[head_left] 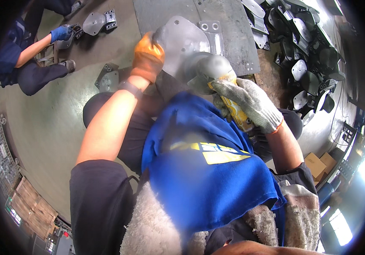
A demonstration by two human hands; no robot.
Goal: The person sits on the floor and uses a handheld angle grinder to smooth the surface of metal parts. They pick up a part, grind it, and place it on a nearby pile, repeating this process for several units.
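Observation:
A grey metal bracket (182,40), with a broad rounded plate and a smaller holed end, lies in front of me on a dark flat metal sheet (237,46). My left hand (148,55), in an orange glove, is closed on the plate's left edge. My right hand (250,100), in a grey knit glove, grips the yellow body of an angle grinder (237,112). The grinder's round head and disc guard sit over the near right part of the plate. Whether the disc touches the metal I cannot tell. A blue cloth apron (208,178) covers my lap.
Many similar brackets (305,55) are heaped at the right. Another bracket (107,78) lies on the floor to the left. A person (29,55) with a blue glove handles parts at the far left. Cardboard boxes (316,165), a wooden pallet (31,208) and a wire cage (2,148) stand around.

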